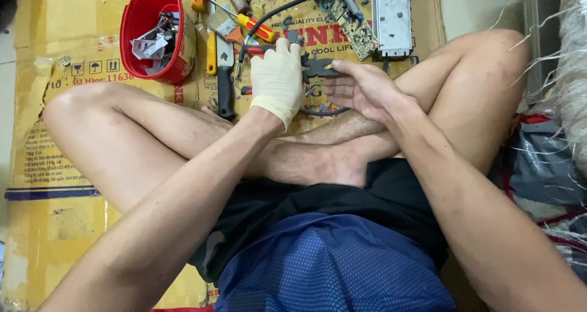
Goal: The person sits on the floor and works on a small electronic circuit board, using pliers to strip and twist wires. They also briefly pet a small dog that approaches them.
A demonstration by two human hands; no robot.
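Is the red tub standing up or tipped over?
Tipped. The red tub lies on its side on the cardboard, its mouth facing the camera, with grey metal scraps inside.

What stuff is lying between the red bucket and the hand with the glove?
In the head view, hand tools lie between the red bucket and the gloved left hand: a yellow-handled tool, a black-handled knife and a small brush.
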